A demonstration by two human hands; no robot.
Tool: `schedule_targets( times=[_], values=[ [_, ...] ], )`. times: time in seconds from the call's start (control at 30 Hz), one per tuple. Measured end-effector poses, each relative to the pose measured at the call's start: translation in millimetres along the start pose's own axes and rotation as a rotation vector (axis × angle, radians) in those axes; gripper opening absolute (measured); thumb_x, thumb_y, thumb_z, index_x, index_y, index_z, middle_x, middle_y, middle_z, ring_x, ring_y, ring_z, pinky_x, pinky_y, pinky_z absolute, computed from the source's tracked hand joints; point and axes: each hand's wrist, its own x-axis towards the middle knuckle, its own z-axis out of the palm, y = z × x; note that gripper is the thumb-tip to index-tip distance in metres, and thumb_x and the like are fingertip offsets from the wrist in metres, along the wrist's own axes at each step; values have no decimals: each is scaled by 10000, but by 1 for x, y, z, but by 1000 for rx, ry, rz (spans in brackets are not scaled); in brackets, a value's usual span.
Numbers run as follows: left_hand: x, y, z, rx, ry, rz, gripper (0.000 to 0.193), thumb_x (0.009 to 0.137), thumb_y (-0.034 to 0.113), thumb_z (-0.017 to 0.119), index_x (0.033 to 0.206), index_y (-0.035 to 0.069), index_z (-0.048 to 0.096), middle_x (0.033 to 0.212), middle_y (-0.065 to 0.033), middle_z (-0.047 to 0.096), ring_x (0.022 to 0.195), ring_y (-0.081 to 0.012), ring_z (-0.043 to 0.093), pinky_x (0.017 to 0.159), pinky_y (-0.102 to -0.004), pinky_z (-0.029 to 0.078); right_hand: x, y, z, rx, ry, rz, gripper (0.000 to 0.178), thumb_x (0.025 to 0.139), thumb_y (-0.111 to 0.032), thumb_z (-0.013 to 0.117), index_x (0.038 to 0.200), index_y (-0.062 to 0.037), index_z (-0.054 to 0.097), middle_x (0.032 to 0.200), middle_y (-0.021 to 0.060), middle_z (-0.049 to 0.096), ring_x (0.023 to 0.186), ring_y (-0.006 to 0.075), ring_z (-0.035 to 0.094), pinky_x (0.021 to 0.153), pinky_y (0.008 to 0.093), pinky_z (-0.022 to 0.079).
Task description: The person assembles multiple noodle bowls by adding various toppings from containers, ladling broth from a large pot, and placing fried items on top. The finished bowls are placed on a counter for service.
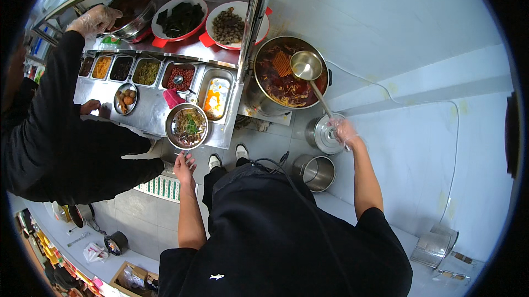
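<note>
My right hand, in a clear plastic glove, grips the long handle of a metal ladle. The ladle's bowl rests over a big pot of dark red broth, where noodles and a ridged orange-brown piece show. At the counter's front edge my left hand is closed at the near side of a round metal bowl, seemingly on a short handle. Noodles with chopped greens on top fill this bowl. A pink cloth lies just behind it.
Metal trays of toppings line the counter, beside a tray with orange liquid. A co-worker's gloved hand reaches toward a pot on the shelf. A lidded pot and an open steel pot stand by my right arm.
</note>
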Motion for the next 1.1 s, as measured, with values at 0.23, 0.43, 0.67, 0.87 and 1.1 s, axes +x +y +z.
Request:
schedule_targets(
  times=[0.23, 0.43, 0.67, 0.87, 1.1],
  values=[
    [-4, 4, 10, 39, 49, -2, 378, 1021, 417, 531, 1282, 149, 584, 1082, -35, 674, 854, -139, 629, 731, -315, 516, 19, -26, 43, 66, -130, -54, 508, 1011, -474, 497, 954, 11, 640, 548, 52, 478, 448, 164, 460, 457, 339, 370],
    [-4, 6, 7, 61, 63, -4, 362, 1010, 439, 544, 1259, 183, 602, 1051, 5, 678, 869, -137, 619, 745, -338, 501, 100, -18, 43, -224, 35, -207, 562, 1043, -434, 399, 967, 59, 658, 955, 308, 654, 954, 495, 597, 844, 505, 473],
    [-3, 2, 14, 52, 68, -6, 376, 1012, 451, 536, 1269, 182, 588, 1066, 4, 674, 879, -136, 620, 746, -328, 501, 54, 5, -11, -197, -22, -50, 552, 1019, -462, 467, 887, 38, 659, 792, 258, 649, 765, 445, 625, 692, 503, 489],
    [-11, 6, 18, 45, 102, 0, 379, 1014, 446, 537, 1265, 167, 586, 1039, -9, 680, 855, -138, 616, 749, -328, 514, 8, -24, 7, 58, -203, 248, 586, 991, -508, 509, 884, 47, 662, 654, 229, 604, 666, 402, 578, 657, 475, 480],
    [-8, 8, 19, 63, 111, 1, 383, 1030, 435, 509, 1276, 152, 587, 1042, -15, 677, 828, -128, 625, 715, -315, 508, 95, -13, 62, 10, 13, -92, 621, 1002, -502, 480, 880, 80, 657, 812, 318, 639, 802, 471, 610, 760, 493, 472]
  ],
)
